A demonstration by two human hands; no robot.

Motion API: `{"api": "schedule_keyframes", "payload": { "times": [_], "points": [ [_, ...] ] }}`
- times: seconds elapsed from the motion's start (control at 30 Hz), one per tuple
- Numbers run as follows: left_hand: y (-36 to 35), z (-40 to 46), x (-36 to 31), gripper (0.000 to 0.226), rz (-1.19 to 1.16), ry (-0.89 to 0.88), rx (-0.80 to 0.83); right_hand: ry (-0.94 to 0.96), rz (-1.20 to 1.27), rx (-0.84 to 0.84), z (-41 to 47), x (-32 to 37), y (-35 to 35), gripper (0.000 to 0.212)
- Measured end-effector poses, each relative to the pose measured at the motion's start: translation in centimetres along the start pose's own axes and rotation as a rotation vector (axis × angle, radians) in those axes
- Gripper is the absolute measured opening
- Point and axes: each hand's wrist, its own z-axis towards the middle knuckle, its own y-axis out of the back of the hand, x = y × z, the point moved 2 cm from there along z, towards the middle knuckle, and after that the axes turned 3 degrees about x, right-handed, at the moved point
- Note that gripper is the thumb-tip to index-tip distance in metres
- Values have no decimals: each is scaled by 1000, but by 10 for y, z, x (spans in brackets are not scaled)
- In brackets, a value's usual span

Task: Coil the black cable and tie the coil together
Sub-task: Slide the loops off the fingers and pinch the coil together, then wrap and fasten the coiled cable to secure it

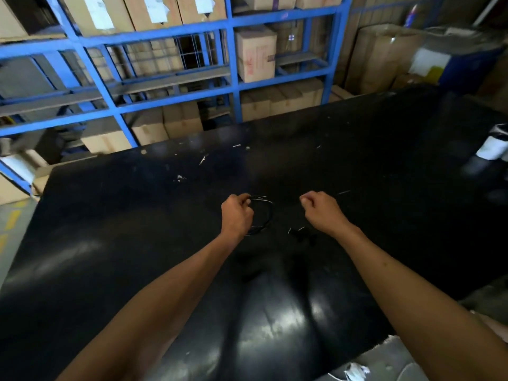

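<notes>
The black cable (pixel 265 213) is wound into a small round coil above the black table (pixel 137 215), near its middle. My left hand (pixel 236 213) is closed on the coil's left side and holds it up. My right hand (pixel 320 210) is a short way to the right of the coil, fingers pinched together; whether a cable end or a thin tie runs through them is too dark to tell. A loose dark piece with pale glints (pixel 301 233) lies on the table below the right hand.
Blue metal shelving (pixel 233 86) stacked with cardboard boxes (pixel 255 53) stands behind the table's far edge. A dark roll with a white label (pixel 492 149) sits at the right edge. Small white scraps (pixel 203 159) dot the far tabletop.
</notes>
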Motion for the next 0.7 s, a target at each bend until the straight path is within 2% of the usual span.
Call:
{"api": "schedule_keyframes", "payload": {
  "times": [0.27,0.47,0.7],
  "points": [
    [-63,29,26,26,79,79,-19,-164,-212,196,44,-70,-49,18],
    [-94,35,47,27,250,50,-27,-316,-227,218,69,-87,-91,39],
    [-107,43,60,24,292,81,19,-383,-208,210,71,-97,-110,25]
  ]
}}
